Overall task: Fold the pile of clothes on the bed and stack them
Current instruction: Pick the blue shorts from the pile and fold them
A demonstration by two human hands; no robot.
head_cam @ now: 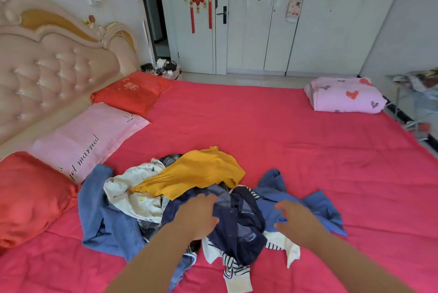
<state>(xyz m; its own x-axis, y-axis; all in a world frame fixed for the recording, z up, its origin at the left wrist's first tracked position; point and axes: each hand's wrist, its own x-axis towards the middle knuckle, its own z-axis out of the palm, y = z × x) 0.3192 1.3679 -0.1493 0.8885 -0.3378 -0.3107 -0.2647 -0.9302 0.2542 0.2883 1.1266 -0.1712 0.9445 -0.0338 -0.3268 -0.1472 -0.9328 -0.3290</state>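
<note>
I see the pile of clothes heaped on the red bed, right under both my grips. My left grip rests spread on a navy garment. My right grip, fingers loosely apart, is over a blue garment. A yellow top lies just beyond the left grip.

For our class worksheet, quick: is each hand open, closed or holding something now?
Left hand: open, fingers resting on the navy garment.
Right hand: cannot tell; blurred, fingers curled over the blue garment.
</note>
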